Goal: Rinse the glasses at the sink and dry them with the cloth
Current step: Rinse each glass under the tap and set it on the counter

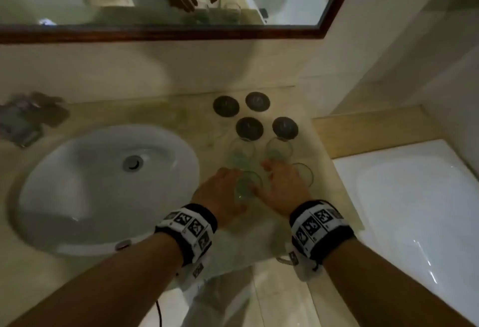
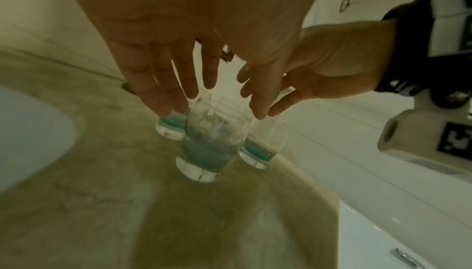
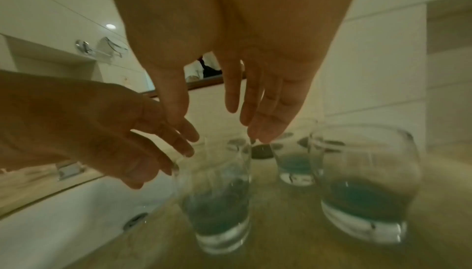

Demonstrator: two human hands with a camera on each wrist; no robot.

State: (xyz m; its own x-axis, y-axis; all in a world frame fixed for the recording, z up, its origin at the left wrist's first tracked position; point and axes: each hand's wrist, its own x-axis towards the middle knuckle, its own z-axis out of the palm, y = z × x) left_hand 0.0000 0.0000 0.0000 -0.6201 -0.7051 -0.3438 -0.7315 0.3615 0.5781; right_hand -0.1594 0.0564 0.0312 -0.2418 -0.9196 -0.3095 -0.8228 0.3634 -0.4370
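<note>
Both hands, left hand (image 1: 223,192) and right hand (image 1: 282,189), hover released, fingers straight, flanking the nearest glass (image 1: 247,188) standing upright on the counter (image 1: 181,117) directly beneath them, apparently untouched, the left nearer the sink (image 1: 85,197).

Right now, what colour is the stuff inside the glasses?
Blue-green liquid sits low in the glasses; the right wrist view shows it best.

1. An oval white basin (image 1: 77,197) is sunk into the left of the beige stone counter (image 1: 181,117).
2. Four clear drinking glasses (image 1: 247,185) stand on the counter right of the basin.
3. Four round dark coasters (image 1: 249,127) lie behind the glasses.
4. A wood-framed mirror (image 1: 160,32) hangs above the counter.
5. A white bathtub (image 1: 414,197) lies right of the counter.
</note>
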